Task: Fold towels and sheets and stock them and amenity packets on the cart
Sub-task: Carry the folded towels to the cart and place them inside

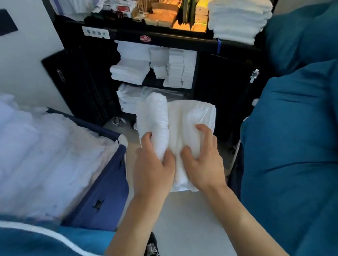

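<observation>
The fingers (148,138) of the left hand (153,170) curl around the rolled left edge of a white towel (185,118), and the right hand (204,161) pinches the folded part beside it. The towel hangs in the air in front of the black cart (89,73), near its lower shelf (132,96). I judge the folding is almost done; the next move calls for closing the fold flat and sliding it onto a shelf stack (130,70). The amenity packets (164,12) on top are blurred, and the towel's underside is hidden.
</observation>
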